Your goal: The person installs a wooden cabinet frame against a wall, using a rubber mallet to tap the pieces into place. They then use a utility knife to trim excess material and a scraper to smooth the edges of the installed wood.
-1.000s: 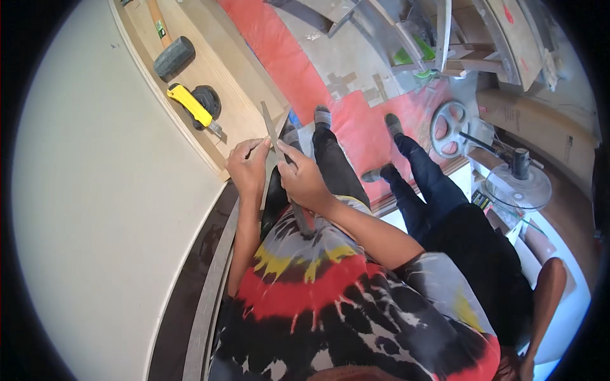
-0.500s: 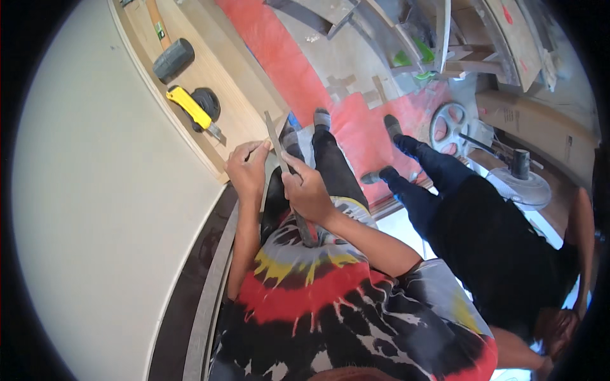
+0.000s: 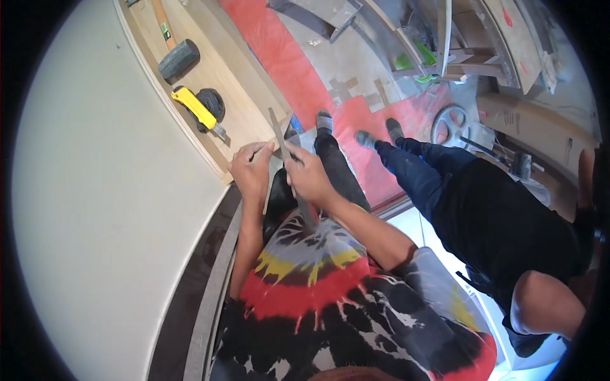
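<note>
A long, narrow grey file (image 3: 276, 129) points away from me beside the near end of a pale wooden ledge (image 3: 236, 95). My right hand (image 3: 307, 176) is closed round its lower part; the handle end by my shirt is blurred. Left of the file, my left hand (image 3: 250, 173) rests at the ledge's end, thumb and fingertips pinched together. Whatever lies between those fingertips is too small to make out. Farther along the ledge lie a yellow utility knife (image 3: 196, 109), a round black object (image 3: 215, 103) partly beneath it, and a black-headed mallet (image 3: 179, 61) with a wooden handle.
A broad pale panel (image 3: 95, 190) borders the ledge on the left. Another person in black (image 3: 502, 216) stands close on my right. Red sheeting (image 3: 356, 127) covers part of the floor. Wooden frames (image 3: 470, 57) and a cardboard box (image 3: 534, 120) stand at the far right.
The file has shifted slightly along the ledge's end, and my right hand has moved a little with it. The person on my right has changed stance, one foot stepping farther from me.
</note>
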A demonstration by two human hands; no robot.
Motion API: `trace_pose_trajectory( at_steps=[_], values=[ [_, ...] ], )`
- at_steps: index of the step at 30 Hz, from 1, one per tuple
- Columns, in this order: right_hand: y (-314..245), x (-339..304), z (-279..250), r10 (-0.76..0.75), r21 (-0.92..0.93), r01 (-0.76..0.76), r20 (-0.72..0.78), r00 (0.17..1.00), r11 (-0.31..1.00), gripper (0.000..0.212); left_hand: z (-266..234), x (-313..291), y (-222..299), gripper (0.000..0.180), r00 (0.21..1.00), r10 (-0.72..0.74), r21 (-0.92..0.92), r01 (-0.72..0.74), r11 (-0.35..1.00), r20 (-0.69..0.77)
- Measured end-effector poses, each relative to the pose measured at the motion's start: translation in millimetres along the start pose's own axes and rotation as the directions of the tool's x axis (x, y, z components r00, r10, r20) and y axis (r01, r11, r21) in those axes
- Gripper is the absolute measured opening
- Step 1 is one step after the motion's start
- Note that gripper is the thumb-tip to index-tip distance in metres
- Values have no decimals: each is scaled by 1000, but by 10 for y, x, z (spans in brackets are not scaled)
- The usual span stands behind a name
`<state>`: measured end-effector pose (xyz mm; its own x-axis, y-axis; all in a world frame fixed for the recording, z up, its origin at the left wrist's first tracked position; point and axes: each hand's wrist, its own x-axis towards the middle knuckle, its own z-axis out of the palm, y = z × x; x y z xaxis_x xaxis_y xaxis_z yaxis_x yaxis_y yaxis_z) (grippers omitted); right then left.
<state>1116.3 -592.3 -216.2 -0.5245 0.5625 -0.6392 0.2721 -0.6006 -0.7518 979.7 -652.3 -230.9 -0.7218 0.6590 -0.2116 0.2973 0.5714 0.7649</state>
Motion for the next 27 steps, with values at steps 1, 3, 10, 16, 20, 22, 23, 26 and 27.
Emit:
trace_pose_trajectory(
  at_steps=[1, 3, 10, 16, 20, 22, 23, 26, 27],
  values=[
    [-142, -182, 33, 7, 35, -8, 31, 1000, 999, 46, 8, 8, -41, 19, 1000, -21, -35, 21, 999, -7],
    [-74, -317, 66, -80, 55, 79, 0, 997, 995, 44, 12, -92, -38, 18, 998, -61, -29, 61, 998, 8],
    [-90, -319, 59, -28, 8, 28, -40, 999, 1000, 45, 33, -87, -79, 18, 997, -73, -45, 73, 996, -18],
    [-134, -47, -9, 40, -51, -41, -12, 999, 998, 46, 32, -18, -32, 19, 999, 3, -55, -5, 998, -32],
    [-73, -266, 42, 29, 17, -29, -11, 1000, 999, 47, 18, -80, -37, 19, 1000, -8, -35, 8, 999, -3],
    [116, -49, -3, 23, -47, -25, -55, 998, 999, 47, -18, -26, 80, 18, 1000, -7, -70, 9, 997, 19],
    [169, 23, -6, -55, -197, 23, -158, 986, 980, 47, -9, 14, 51, 20, 1000, 5, -53, -5, 999, 1],
    [-193, -271, -211, 37, -126, -59, -167, 985, 990, 48, 63, -65, -138, 25, 1000, -22, -5, 22, 1000, -23],
    [-164, -263, -310, 80, -132, -92, -94, 992, 987, 54, 53, -94, -164, 27, 997, -57, 6, 57, 998, -55]
  ],
)
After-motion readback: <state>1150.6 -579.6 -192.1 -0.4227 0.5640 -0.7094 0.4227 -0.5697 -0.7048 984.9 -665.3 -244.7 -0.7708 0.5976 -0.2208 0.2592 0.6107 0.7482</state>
